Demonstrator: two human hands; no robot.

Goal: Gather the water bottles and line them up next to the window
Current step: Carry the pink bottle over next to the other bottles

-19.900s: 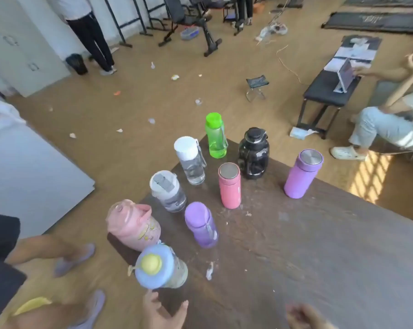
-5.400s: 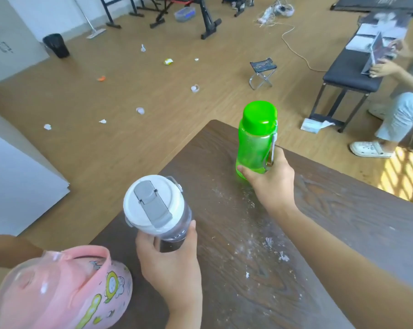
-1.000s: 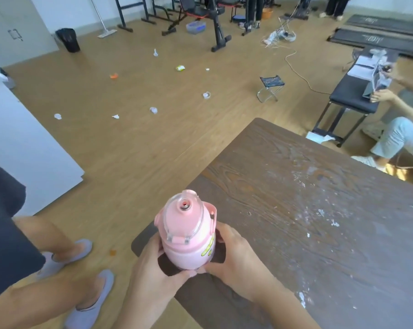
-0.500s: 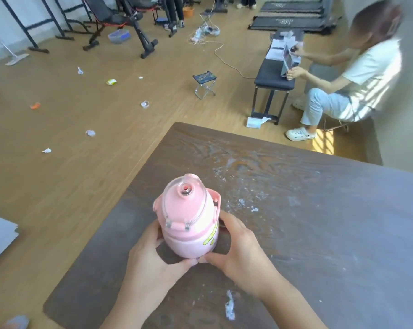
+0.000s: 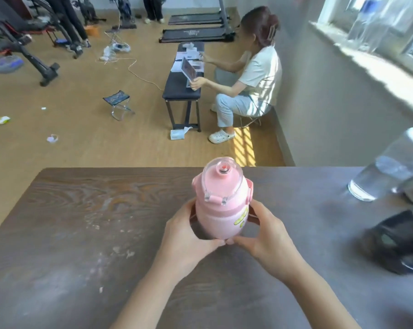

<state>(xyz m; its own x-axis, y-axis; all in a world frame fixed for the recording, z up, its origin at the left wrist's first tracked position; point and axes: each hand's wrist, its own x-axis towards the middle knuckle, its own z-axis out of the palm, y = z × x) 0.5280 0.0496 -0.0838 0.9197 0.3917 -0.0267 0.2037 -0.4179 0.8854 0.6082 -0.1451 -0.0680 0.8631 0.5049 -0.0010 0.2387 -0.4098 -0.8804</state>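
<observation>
Pink bottle (image 5: 220, 205); yellow print unreadable

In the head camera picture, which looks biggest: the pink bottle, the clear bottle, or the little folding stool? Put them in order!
1. pink bottle, though it is nearest the camera
2. clear bottle, partly cut off at the edge, so unsure against the pink one
3. folding stool, far away

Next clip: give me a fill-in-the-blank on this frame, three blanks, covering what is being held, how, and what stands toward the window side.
1. The pink bottle is gripped by ____ hands, the left hand and the right hand.
2. The bottle is held upright above the dark wooden ____.
3. At the right edge of the view, a ____ plastic bottle with a white cap stands on the table.

Missing words: both; table; clear
</observation>
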